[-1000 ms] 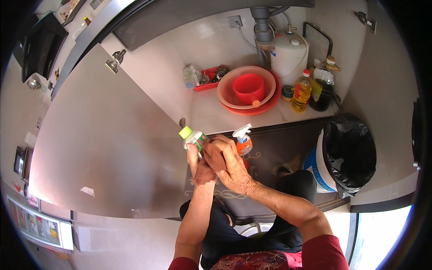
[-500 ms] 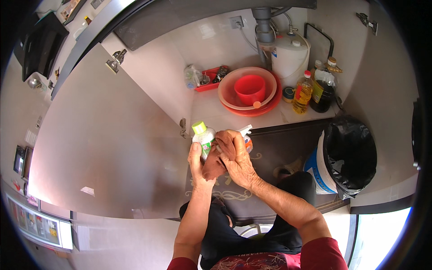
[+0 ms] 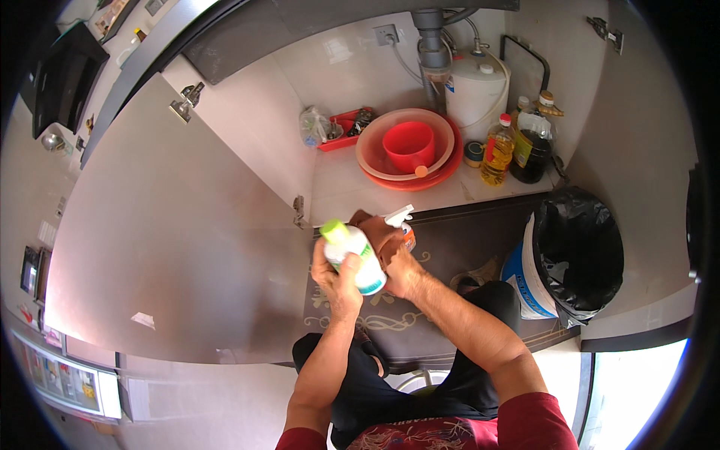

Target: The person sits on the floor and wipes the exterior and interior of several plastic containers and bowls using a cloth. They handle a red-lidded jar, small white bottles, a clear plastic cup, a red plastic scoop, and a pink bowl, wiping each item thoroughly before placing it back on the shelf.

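Observation:
My left hand (image 3: 339, 283) is wrapped round a white bottle (image 3: 361, 264) with a yellow-green cap, tilted with its cap toward the upper left. Against the bottle's far right side, a brown cloth (image 3: 381, 234) is bunched in my right hand (image 3: 406, 274), whose fingertips are mostly hidden. Just beyond the cloth stands a spray bottle with a white trigger head (image 3: 399, 216) and an orange label; the cloth and my right hand cover part of it.
Inside the open cabinet are a red dipper (image 3: 409, 146) in stacked basins (image 3: 367, 150), a red tray (image 3: 341, 142), an oil bottle (image 3: 498, 154), a dark bottle (image 3: 531, 157) and a white tank (image 3: 476, 94). A black-lined bin (image 3: 525, 277) stands at right; a cabinet door (image 3: 172, 240) hangs open at left.
The white bottle has turned so its base now points to the lower right. The cloth has shifted from the bottle's near side to behind it, and my right hand has moved slightly lower.

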Action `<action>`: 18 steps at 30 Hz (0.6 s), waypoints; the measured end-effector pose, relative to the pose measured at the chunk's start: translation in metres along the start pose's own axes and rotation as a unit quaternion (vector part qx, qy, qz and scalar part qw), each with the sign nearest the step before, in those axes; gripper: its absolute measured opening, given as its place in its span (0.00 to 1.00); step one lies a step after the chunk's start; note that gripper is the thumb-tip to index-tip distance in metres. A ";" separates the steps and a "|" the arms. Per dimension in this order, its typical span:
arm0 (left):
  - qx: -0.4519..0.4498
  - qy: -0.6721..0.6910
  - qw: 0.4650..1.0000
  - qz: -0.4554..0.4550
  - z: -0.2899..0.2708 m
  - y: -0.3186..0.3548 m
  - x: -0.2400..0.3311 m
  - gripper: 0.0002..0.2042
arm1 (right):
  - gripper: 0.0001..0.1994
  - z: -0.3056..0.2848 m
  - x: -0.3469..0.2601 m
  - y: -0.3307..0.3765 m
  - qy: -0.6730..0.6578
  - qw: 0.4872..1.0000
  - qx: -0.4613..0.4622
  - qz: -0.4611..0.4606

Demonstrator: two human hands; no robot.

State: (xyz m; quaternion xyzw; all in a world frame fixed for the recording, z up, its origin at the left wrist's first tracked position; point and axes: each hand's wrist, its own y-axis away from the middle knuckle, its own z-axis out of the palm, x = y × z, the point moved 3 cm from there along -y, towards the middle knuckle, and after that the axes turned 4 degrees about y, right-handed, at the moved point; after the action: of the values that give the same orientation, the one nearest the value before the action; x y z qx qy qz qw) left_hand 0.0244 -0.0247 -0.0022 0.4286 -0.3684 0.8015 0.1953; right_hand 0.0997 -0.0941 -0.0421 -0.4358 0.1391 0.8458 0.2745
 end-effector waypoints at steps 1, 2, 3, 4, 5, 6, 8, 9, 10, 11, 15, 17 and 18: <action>0.032 -0.020 0.999 0.005 -0.002 -0.002 0.001 0.19 | 0.20 -0.001 0.013 -0.004 -0.122 0.991 0.013 0.055; 0.073 -0.030 0.997 0.015 -0.007 -0.005 0.000 0.21 | 0.20 -0.006 0.025 0.000 0.164 0.986 0.025 0.004; 0.111 -0.034 0.993 0.021 -0.010 -0.007 -0.005 0.22 | 0.20 -0.010 0.034 0.001 0.141 0.989 0.038 0.003; 0.117 -0.056 0.991 0.044 -0.013 -0.008 -0.007 0.23 | 0.20 -0.012 0.045 0.002 0.115 0.992 0.051 0.002; 0.124 -0.073 0.987 0.069 -0.016 -0.009 -0.010 0.24 | 0.20 -0.001 0.042 0.002 -0.061 0.996 0.061 0.029; 0.128 -0.084 0.984 0.092 -0.015 -0.011 -0.015 0.25 | 0.21 0.009 0.039 0.003 -0.236 0.967 0.083 0.050; 0.117 -0.097 0.982 0.114 -0.010 -0.010 -0.019 0.24 | 0.17 -0.004 0.040 0.008 -0.003 0.991 0.134 -0.006; 0.117 -0.108 0.979 0.128 -0.006 -0.010 -0.017 0.23 | 0.17 -0.003 0.036 0.009 0.012 0.992 0.126 0.000; 0.131 -0.148 0.972 0.125 -0.006 -0.011 -0.017 0.23 | 0.19 -0.004 0.032 0.010 0.028 0.992 0.119 0.005; 0.146 -0.170 0.965 0.140 -0.006 -0.013 -0.019 0.23 | 0.15 0.006 0.022 0.014 -0.057 0.990 0.130 0.014; 0.198 -0.019 0.976 0.085 -0.027 -0.029 -0.038 0.19 | 0.10 0.028 -0.006 0.024 -0.086 0.988 0.124 -0.025; 0.248 -0.084 0.963 0.068 -0.035 -0.039 -0.033 0.19 | 0.16 0.033 -0.027 0.038 0.203 0.976 0.073 -0.016; 0.241 -0.084 0.965 0.052 -0.042 -0.043 -0.034 0.20 | 0.17 0.031 -0.030 0.035 0.285 0.951 0.022 -0.120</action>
State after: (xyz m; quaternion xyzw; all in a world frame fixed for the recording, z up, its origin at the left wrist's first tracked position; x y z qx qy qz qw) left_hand 0.0472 0.0357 -0.0272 0.5090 -0.2008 0.8369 0.0131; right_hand 0.0726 -0.1184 -0.0003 -0.6659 0.1770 0.6441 0.3323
